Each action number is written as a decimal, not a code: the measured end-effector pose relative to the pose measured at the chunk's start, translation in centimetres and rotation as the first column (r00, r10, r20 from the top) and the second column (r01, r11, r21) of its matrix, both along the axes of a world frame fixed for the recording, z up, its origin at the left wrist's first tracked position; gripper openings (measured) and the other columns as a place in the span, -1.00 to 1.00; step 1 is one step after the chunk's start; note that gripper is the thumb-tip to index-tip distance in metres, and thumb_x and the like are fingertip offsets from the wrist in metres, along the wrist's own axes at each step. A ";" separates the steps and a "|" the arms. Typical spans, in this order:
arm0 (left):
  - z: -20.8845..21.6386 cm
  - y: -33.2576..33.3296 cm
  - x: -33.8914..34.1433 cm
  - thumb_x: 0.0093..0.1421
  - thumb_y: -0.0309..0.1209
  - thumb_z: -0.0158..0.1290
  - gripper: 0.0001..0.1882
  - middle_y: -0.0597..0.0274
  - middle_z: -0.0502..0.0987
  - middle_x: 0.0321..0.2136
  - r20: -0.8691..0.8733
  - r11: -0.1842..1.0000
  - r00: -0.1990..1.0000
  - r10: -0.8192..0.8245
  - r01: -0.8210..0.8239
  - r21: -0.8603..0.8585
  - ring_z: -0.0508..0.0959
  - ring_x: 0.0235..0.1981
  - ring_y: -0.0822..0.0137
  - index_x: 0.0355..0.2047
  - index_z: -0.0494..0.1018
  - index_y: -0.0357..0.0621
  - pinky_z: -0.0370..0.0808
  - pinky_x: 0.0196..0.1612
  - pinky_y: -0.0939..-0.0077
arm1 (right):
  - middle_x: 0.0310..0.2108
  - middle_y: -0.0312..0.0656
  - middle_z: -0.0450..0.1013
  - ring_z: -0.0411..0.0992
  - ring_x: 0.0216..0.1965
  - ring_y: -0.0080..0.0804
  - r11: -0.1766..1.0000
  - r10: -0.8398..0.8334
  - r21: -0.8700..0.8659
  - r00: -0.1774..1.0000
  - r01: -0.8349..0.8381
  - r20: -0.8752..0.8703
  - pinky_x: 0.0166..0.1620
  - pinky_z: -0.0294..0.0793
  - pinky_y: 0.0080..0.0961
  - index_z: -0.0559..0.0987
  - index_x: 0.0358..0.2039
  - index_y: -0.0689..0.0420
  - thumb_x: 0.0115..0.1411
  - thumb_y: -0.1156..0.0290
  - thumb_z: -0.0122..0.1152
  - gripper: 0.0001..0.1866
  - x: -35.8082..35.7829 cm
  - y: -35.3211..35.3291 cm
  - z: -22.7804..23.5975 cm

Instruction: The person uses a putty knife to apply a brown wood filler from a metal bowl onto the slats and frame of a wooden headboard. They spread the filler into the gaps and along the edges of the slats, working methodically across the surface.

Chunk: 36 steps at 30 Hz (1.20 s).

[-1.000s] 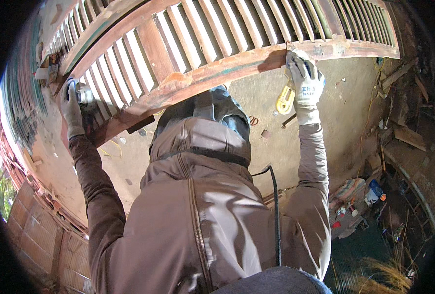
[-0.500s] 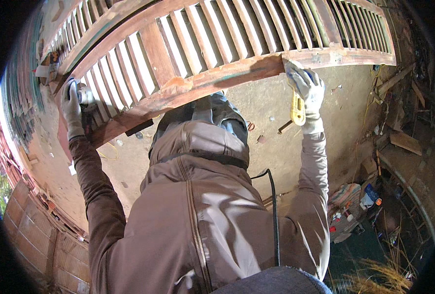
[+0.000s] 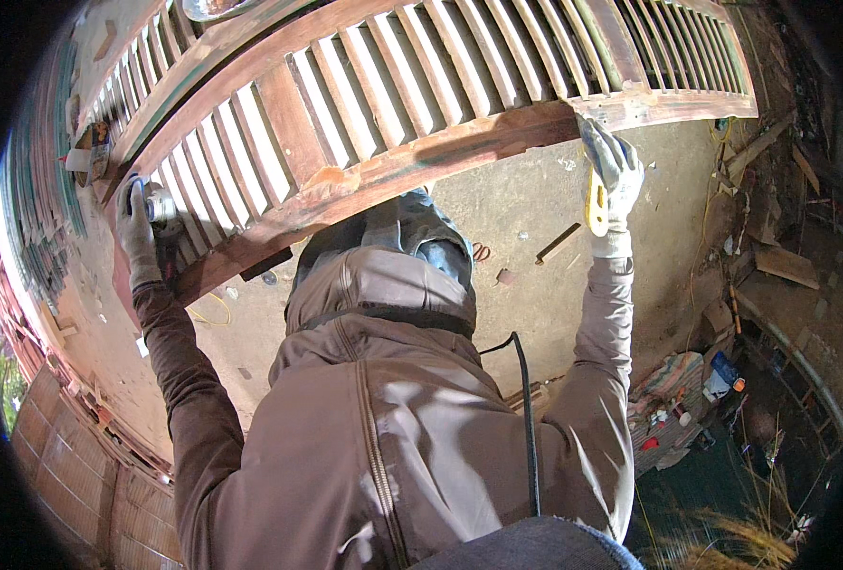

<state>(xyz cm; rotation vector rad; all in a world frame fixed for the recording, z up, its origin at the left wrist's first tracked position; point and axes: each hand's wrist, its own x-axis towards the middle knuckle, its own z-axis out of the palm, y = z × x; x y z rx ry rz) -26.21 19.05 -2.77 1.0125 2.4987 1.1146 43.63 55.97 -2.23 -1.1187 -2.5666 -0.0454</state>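
A long wooden louvred shutter lies across in front of me, its slats set in a reddish-brown frame with patchy old finish. My right hand, in a white and blue-grey glove, is closed around a putty knife with a yellow handle. The blade end is at the shutter's near rail, mostly covered by the fingers. At the shutter's left end my left hand, gloved alike, is wrapped over the frame's edge. Beside its fingers is a small round metallic object, partly hidden.
A second louvred panel lies beyond the first, with a shallow round dish on it. Green-edged slats are stacked at far left. A dark strip lies on the concrete floor. Wood offcuts are at right.
My right hand, with the putty knife, has shifted slightly right along the near rail. The left hand stays at the shutter's end. The view has shifted a little, bringing the dish in.
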 end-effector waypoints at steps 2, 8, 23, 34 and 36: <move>0.2 0.2 0.4 0.43 -0.28 -0.01 -0.62 0.15 0.53 0.09 -0.007 1.000 1.000 0.017 -0.017 -0.014 0.50 0.10 0.29 0.09 0.49 -0.31 0.38 0.21 0.44 | 0.04 -0.48 0.58 0.50 -0.05 -0.41 1.000 0.022 0.017 1.000 -0.021 -0.020 -0.02 0.45 -0.40 0.64 0.06 -0.22 0.07 0.21 0.26 -0.52 0.0 0.6 -0.6; 1.7 1.3 2.4 0.42 -0.26 0.00 -0.62 0.16 0.54 0.07 0.078 0.999 0.996 0.044 -0.043 -0.016 0.50 0.08 0.32 0.07 0.50 -0.30 0.39 0.19 0.45 | 0.11 -0.54 0.48 0.40 0.08 -0.43 0.997 -0.063 0.055 0.928 0.046 0.367 0.03 0.41 -0.24 0.62 0.01 -0.27 0.07 0.24 0.25 -0.58 0.3 -2.3 -2.8; 1.1 0.8 1.9 0.43 -0.28 0.00 -0.64 0.18 0.55 0.04 0.007 1.000 1.000 0.028 -0.028 -0.005 0.51 0.06 0.33 0.05 0.51 -0.32 0.37 0.19 0.46 | 0.03 -0.47 0.57 0.48 -0.03 -0.43 0.990 0.061 -0.132 0.990 -0.043 0.131 -0.08 0.41 -0.35 0.63 0.05 -0.21 0.09 0.21 0.25 -0.55 0.3 0.3 0.1; -0.4 -0.2 0.4 0.44 -0.25 -0.01 -0.63 0.20 0.56 0.05 0.004 0.997 0.997 0.079 -0.079 -0.009 0.52 0.07 0.33 0.06 0.51 -0.30 0.39 0.18 0.45 | 0.01 -0.57 0.56 0.47 -0.05 -0.49 0.992 0.042 -0.128 0.972 -0.013 0.231 -0.06 0.39 -0.32 0.65 -0.03 -0.27 0.08 0.19 0.30 -0.62 -0.4 0.1 2.2; -0.7 0.0 -0.2 0.43 -0.26 0.00 -0.63 0.19 0.56 0.04 0.034 0.999 0.999 0.040 -0.040 0.002 0.52 0.07 0.33 0.06 0.51 -0.30 0.40 0.18 0.46 | 0.02 -0.55 0.56 0.47 -0.05 -0.46 1.000 0.014 -0.027 0.975 -0.008 0.223 -0.10 0.40 -0.31 0.64 -0.03 -0.24 0.06 0.19 0.30 -0.60 0.5 1.1 0.4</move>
